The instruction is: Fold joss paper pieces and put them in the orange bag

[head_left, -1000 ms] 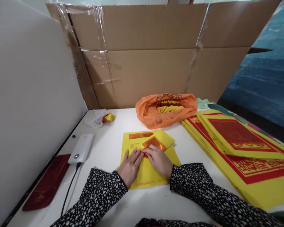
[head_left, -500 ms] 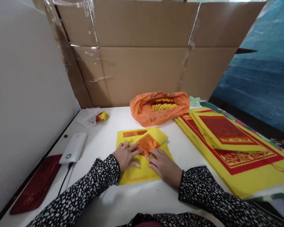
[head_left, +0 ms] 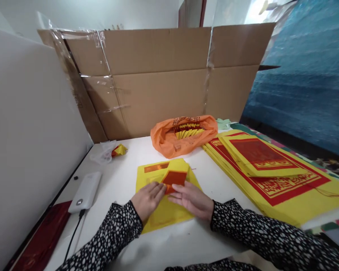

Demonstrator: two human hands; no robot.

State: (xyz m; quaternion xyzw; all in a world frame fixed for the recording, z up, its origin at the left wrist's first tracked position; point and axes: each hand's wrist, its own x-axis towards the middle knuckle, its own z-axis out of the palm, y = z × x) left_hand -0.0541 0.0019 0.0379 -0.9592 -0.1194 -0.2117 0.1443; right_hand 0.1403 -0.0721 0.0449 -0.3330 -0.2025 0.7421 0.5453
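A small yellow paper piece with an orange foil patch (head_left: pixel 175 177), partly folded, is tilted up above a yellow sheet (head_left: pixel 169 215) that lies on the white table. My left hand (head_left: pixel 149 199) has its fingers closed on the lower left edge of the folded piece. At its lower right edge my right hand (head_left: pixel 192 198) pinches it between thumb and fingers. The fingertips of both hands are close together, and they hide the piece's lower corner. The flat sheet has an orange foil strip near its top edge.
An orange bag (head_left: pixel 161 141) with folded papers stands behind the sheet. Yellow and red printed sheets (head_left: pixel 288 195) are stacked at right. At left lie a white power bank (head_left: pixel 86 190) with a cable, a dark red packet (head_left: pixel 45 235) and a small folded yellow-red piece (head_left: pixel 120 150). Cardboard (head_left: pixel 158 90) stands behind.
The folded piece, which lay flat under my fingers, is now lifted and tilted, with both hands gripping its lower edges. The camera view has tipped upward and shifted.
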